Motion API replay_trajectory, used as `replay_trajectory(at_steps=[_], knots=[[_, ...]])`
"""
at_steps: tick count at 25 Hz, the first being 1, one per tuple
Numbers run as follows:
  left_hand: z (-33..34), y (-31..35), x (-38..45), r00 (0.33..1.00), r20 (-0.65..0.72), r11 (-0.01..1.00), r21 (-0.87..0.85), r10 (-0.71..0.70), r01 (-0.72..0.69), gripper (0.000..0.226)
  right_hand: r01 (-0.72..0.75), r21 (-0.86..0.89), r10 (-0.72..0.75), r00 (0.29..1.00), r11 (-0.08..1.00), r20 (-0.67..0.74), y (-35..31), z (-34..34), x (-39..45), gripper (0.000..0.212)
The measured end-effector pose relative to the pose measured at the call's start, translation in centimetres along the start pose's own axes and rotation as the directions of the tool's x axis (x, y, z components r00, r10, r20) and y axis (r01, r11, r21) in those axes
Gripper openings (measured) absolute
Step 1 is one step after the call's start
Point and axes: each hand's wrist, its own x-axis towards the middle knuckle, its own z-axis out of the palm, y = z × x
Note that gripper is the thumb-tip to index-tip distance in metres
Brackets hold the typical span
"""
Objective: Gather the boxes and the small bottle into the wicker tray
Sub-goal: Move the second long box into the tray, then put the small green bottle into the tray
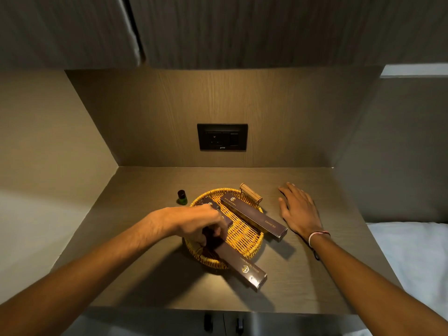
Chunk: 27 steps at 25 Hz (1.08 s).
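A round wicker tray point(244, 235) sits mid-counter. A long brown box marked "Dental Kit" point(254, 217) lies across its right side, one end over the rim. A second long brown box point(238, 264) lies across the front rim, sticking out toward me. My left hand point(198, 224) is over the tray's left part, fingers closed on that box's near-tray end. A third dark box point(210, 203) shows partly behind this hand. The small green bottle point(182, 197) stands on the counter left of the tray. My right hand point(299, 209) rests flat on the counter, right of the tray.
A wooden handle point(251, 192) juts from the tray's back rim. A black wall socket point(222, 137) is on the back panel. Side walls close in the counter left and right. A white bed point(409, 258) lies to the right.
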Motion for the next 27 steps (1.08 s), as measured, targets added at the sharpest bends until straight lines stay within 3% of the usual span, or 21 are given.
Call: replay_trajectory(at_steps=[7, 9, 11, 13, 15, 17, 20, 23, 27], knots=[[0.0, -2.1, 1.4, 0.996, -0.003, 0.978, -0.190, -0.086, 0.084, 0.038, -0.006, 0.002, 0.005, 1.000, 1.000, 0.009, 0.7, -0.2, 0.1, 0.047], [-0.3, -3.8, 1.1, 0.977, -0.147, 0.953, -0.283, -0.156, 0.109, 0.029, -0.013, 0.010, 0.013, 1.000, 1.000, 0.020, 0.9, -0.2, 0.1, 0.047], [-0.9, -5.9, 0.7, 0.898, -0.363, 0.947, -0.286, -0.250, 0.147, 0.024, -0.013, 0.011, 0.013, 1.000, 1.000, 0.026, 0.8, 0.0, 0.3, 0.048], [-1.2, -8.0, 0.5, 0.815, -0.468, 0.939, -0.212, -0.342, 0.272, 0.035, -0.004, 0.015, 0.003, 1.000, 1.000, 0.028, 0.3, 0.3, 0.5, 0.048], [-1.0, -9.4, 0.8, 0.797, -0.388, 0.885, -0.151, -0.463, 0.441, 0.057, -0.007, 0.026, 0.006, 0.999, 1.000, 0.032, -0.2, 0.4, 0.4, 0.048], [-0.3, -10.0, 1.2, 0.799, -0.290, 0.847, -0.110, -0.527, 0.519, 0.064, -0.015, 0.021, 0.014, 0.999, 1.000, 0.036, -0.4, 0.6, 0.1, 0.048], [1.2, -10.7, 1.2, 0.784, -0.299, 0.838, -0.146, -0.544, 0.526, 0.044, -0.013, 0.004, 0.013, 0.999, 1.000, 0.036, -0.6, 0.5, 0.0, 0.048], [1.1, -10.9, 0.5, 0.746, -0.416, 0.846, -0.133, -0.521, 0.517, 0.027, -0.006, 0.000, 0.006, 1.000, 1.000, 0.017, -1.0, -0.1, 0.7, 0.048], [-1.9, -7.6, 0.8, 0.819, -0.500, 0.941, 0.025, -0.281, 0.337, 0.026, -0.015, -0.002, 0.015, 1.000, 1.000, 0.003, -0.6, -0.5, 1.0, 0.048]])
